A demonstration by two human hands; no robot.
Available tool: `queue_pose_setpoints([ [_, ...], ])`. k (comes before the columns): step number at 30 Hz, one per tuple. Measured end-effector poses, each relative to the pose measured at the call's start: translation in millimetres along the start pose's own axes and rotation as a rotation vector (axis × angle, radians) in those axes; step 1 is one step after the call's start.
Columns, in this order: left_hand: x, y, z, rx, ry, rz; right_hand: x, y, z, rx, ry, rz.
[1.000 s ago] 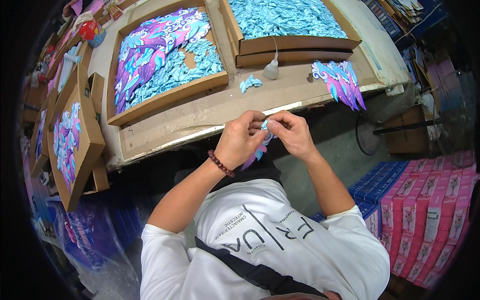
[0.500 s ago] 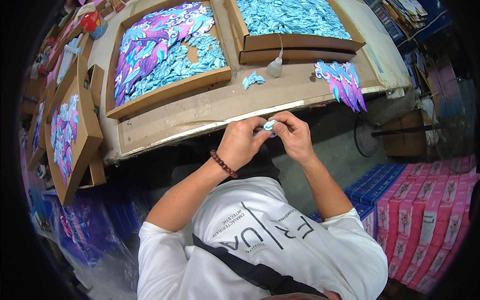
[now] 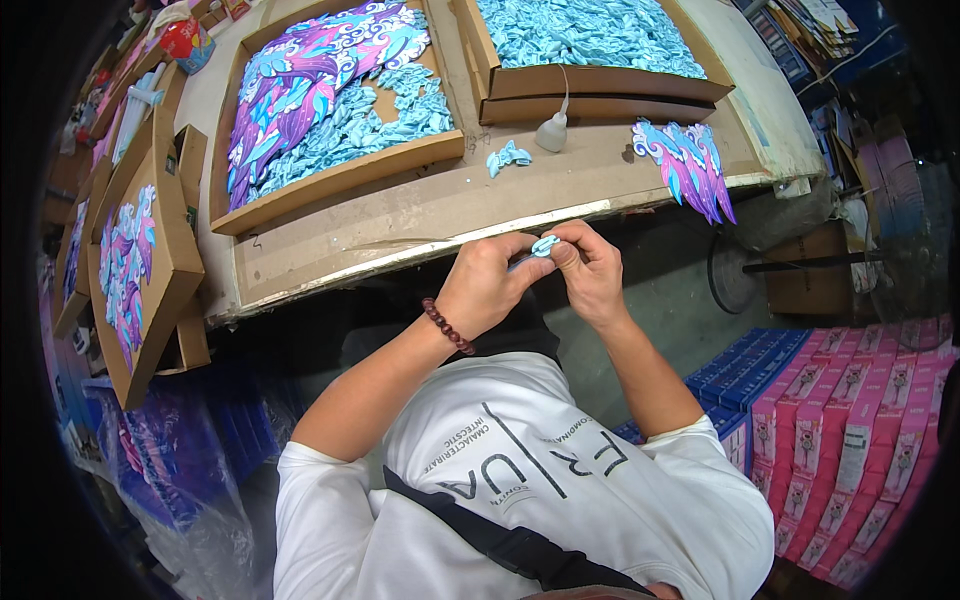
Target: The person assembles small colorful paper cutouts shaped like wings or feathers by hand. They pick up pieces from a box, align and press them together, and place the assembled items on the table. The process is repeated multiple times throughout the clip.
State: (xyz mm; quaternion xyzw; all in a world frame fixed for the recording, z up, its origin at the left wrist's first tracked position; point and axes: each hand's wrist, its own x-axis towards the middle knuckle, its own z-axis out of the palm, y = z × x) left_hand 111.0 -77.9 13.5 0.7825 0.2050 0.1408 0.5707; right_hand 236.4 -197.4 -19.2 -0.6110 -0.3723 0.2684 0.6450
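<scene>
Just off the table's front edge, my left hand and my right hand meet at the fingertips. Both are closed on one small light-blue piece, pinched between thumbs and fingers; its exact kind is too small to tell. A dark beaded bracelet circles my left wrist. Beyond my hands, a little heap of similar light-blue pieces lies on the table. Beside it stands a squat white bottle with a long thin nozzle. Farther right, purple and blue wing-shaped cutouts overhang the table edge.
A cardboard tray holds light-blue pieces and patterned cutouts; another cardboard box is full of light-blue pieces. Tilted cardboard trays stand at the left. Pink packages and blue crates are stacked at my right.
The light-blue piece has turned slightly between my fingertips and shifted a touch. My hands stay in nearly the same place; everything on the table looks unmoved.
</scene>
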Motion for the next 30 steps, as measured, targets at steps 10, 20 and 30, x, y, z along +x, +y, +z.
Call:
queue_pose_setpoints([
  [10, -5, -2, 1, 0.270, -0.018, 0.134, 2, -11, -10, -0.243, -0.121, -0.099],
  [20, -10, 0, 2, 0.424, 0.063, 0.252, 2, -17, -12, -0.134, -0.203, 0.081],
  [30, -16, 5, 2, 0.322, 0.098, 0.281, -7, -14, -7, -0.137, -0.135, -0.063],
])
